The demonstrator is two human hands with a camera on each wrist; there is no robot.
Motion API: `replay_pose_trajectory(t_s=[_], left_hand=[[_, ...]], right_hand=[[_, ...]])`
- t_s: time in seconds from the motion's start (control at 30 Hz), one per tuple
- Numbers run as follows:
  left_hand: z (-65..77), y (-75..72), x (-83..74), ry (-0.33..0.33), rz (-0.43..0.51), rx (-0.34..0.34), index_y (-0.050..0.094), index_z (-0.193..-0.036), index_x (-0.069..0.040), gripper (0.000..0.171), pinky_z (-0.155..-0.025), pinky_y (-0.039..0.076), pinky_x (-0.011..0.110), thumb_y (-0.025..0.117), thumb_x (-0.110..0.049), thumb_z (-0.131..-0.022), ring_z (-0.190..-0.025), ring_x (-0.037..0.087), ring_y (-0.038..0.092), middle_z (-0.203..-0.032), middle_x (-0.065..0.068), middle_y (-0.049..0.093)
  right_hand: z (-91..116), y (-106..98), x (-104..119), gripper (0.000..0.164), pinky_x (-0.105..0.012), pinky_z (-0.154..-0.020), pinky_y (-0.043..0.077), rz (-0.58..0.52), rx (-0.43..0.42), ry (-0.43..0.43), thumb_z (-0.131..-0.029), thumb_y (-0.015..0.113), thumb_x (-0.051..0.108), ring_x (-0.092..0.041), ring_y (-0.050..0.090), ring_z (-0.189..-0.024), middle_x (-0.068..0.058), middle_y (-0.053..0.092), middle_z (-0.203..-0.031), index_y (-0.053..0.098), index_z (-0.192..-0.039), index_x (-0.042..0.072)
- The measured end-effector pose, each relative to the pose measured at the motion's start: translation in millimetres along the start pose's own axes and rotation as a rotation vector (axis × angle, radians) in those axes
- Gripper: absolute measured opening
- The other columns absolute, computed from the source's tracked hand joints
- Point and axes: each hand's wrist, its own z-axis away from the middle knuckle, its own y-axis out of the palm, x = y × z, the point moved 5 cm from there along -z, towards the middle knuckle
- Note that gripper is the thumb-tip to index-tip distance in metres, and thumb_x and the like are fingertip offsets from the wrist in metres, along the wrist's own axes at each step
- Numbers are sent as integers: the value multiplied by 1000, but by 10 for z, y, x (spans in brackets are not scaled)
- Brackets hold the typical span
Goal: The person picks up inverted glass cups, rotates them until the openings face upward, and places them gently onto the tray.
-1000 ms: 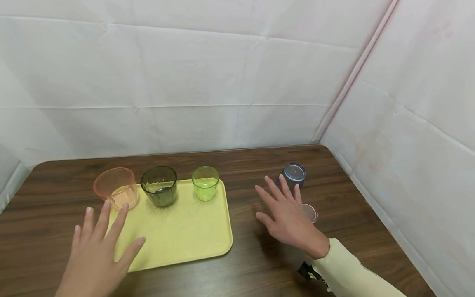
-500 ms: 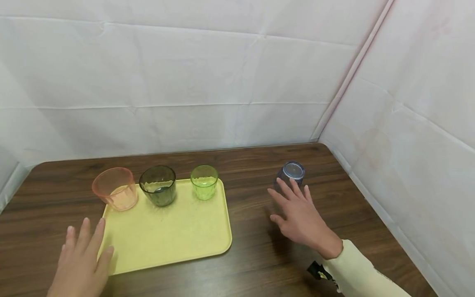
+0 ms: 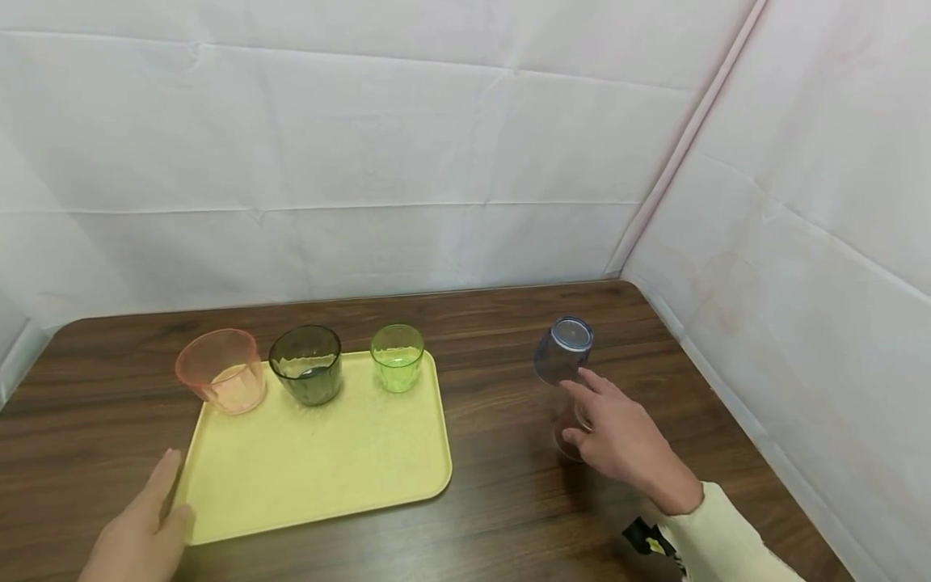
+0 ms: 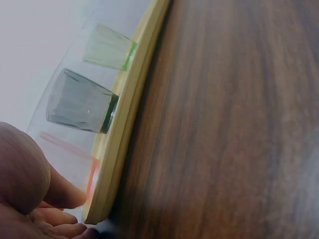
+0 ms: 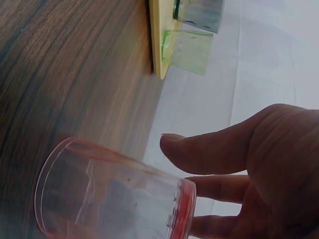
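Note:
A clear pinkish cup (image 3: pixel 564 443) stands upside down on the table, partly hidden by my right hand (image 3: pixel 631 440). In the right wrist view, the thumb (image 5: pixel 199 152) is apart from this cup (image 5: pixel 114 194), while the other fingers reach behind its red base; contact there is unclear. Just beyond it, a blue cup (image 3: pixel 562 352) is also upside down. My left hand (image 3: pixel 138 529) is at the left edge of a yellow tray (image 3: pixel 327 461), its thumb tip by the tray's end. Upright on the tray's far side are an orange cup (image 3: pixel 229 376), a dark grey-green cup (image 3: pixel 309 372) and a green cup (image 3: pixel 398 364).
The dark wood table (image 3: pixel 502 501) has rounded far corners. White sheeting (image 3: pixel 407 162) hangs behind it and along the right side (image 3: pixel 815 283). A black and yellow item (image 3: pixel 643 537) is under the right sleeve (image 3: pixel 720 537).
My left hand has moved left and down, from over the tray to its left edge. My right hand has shifted right and nearer, bringing its thumb and fingers close about the pinkish cup.

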Motion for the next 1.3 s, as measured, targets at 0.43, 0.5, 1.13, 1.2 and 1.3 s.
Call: replay_pose_trajectory(t_s=[0.43,0.5,1.13,1.2,1.3], left_hand=[[-28,-102,88,57,15,-103,2,-163,1,71,-94,50,69,42,-10,-106,-139,60,36,-156,33,26],[-29,-90,111,63,37,-127,5,-164,1,69,-82,59,52,42,-10,-106,-131,55,52,-156,32,26],[28,-72,23,39,3,-141,8,-164,0,66,-45,44,26,34,-11,-104,-45,7,41,-154,35,23],[38,-77,-1,39,-3,-146,9,-164,1,65,-46,44,26,34,-11,-104,-45,7,41,-154,35,23],[45,-84,-28,42,-10,-155,11,-163,3,65,-44,43,25,34,-9,-103,-45,7,41,-153,36,24]], right_hand=[[-10,-31,-53,48,-60,-95,58,-16,-40,-1,-84,84,14,-35,71,-119,-11,73,-130,71,-129,6],[-18,-35,-40,48,-60,-95,58,-20,-37,-6,-83,84,13,-36,71,-119,-11,73,-130,72,-129,6],[-111,-104,42,27,-39,-71,54,-13,-63,-68,-78,84,6,-9,61,-77,12,65,-87,74,-100,18],[-114,-115,55,28,-39,-72,54,-8,-64,-73,-78,83,6,-9,61,-77,12,64,-86,75,-101,18],[-116,-133,72,32,-42,-75,57,-8,-64,-78,-78,82,5,-10,64,-79,12,68,-91,76,-107,18]])
